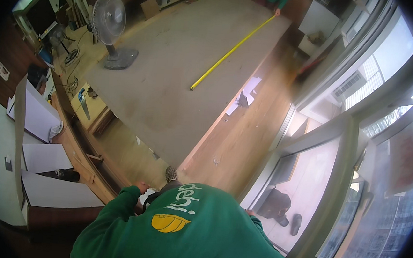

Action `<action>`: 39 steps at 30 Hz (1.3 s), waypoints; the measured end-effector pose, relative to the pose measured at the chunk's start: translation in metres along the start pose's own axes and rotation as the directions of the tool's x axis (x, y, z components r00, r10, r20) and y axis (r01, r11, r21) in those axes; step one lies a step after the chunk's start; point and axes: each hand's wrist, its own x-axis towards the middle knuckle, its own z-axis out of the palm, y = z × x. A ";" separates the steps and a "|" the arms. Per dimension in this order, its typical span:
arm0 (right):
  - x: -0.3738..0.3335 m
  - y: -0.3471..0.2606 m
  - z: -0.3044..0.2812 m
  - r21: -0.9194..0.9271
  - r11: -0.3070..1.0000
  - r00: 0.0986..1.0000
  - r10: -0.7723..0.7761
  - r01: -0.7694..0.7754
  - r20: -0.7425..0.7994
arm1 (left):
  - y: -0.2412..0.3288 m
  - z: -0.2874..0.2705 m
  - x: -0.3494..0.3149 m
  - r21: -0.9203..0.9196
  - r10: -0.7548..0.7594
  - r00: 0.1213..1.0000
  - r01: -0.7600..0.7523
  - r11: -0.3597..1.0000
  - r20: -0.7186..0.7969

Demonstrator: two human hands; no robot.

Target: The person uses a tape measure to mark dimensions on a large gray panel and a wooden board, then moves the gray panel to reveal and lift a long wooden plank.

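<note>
head view: the person's left hand (142,187) is low in the picture at the end of a green sleeve, close to something white (144,198) at the person's side; it is small and partly covered, so i cannot tell whether it is wide, narrow or holding anything. only a sliver of the right hand (250,212) shows past the other side of the green sweatshirt (208,231), and its state cannot be told either.

ahead of both hands, and well apart from them, a yellow measuring tape (233,51) lies stretched slantwise over a big grey-brown table (155,96). its near end rests on the table top around the middle; its far end reaches the far right corner, where a co-worker's hand (277,12) in a green sleeve is at it.

a grey fan (109,19) stands upright on the left part of the table. beside the near left edge, a saw (85,105) with a blue handle lies on a low wooden stand (99,114). along the right edge, torn white paper (245,99) lies by the wooden floor (236,146). one patterned shoe (171,174) shows by the near corner, and a dark slipper (296,224) lies beyond the window frame at right.
</note>
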 end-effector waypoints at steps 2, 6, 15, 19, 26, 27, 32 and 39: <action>-0.001 -0.004 -0.003 -0.027 0.999 1.000 -0.017 0.017 0.006 | 0.004 0.000 -0.005 -0.043 -0.025 0.999 0.026 0.999 0.029; -0.005 -0.013 -0.012 -0.088 0.994 0.998 -0.062 0.062 0.008 | 0.007 -0.002 -0.010 -0.089 -0.028 0.999 0.030 0.996 0.027; -0.014 -0.016 -0.015 -0.005 1.000 1.000 -0.017 0.017 0.015 | 0.011 -0.003 -0.017 -0.013 -0.028 1.000 0.028 1.000 0.007; -0.010 -0.011 -0.011 0.001 1.000 1.000 0.011 -0.011 0.011 | 0.010 -0.002 -0.014 0.024 -0.026 1.000 0.025 0.999 0.018; -0.003 -0.008 -0.007 0.000 1.000 1.000 0.021 -0.021 0.003 | 0.002 -0.004 -0.004 0.020 -0.014 1.000 0.014 1.000 0.015; -0.004 -0.006 -0.007 0.001 1.000 1.000 0.026 -0.026 0.004 | 0.006 -0.003 -0.004 0.031 -0.011 1.000 0.010 0.999 0.019; 0.000 -0.010 -0.006 0.000 1.000 1.000 0.024 -0.024 0.005 | 0.001 -0.010 0.000 0.025 0.007 1.000 -0.007 1.000 0.013; 0.002 -0.006 -0.002 0.005 0.999 0.999 0.047 -0.047 0.000 | 0.013 -0.012 -0.007 0.022 0.024 0.999 -0.024 0.999 0.023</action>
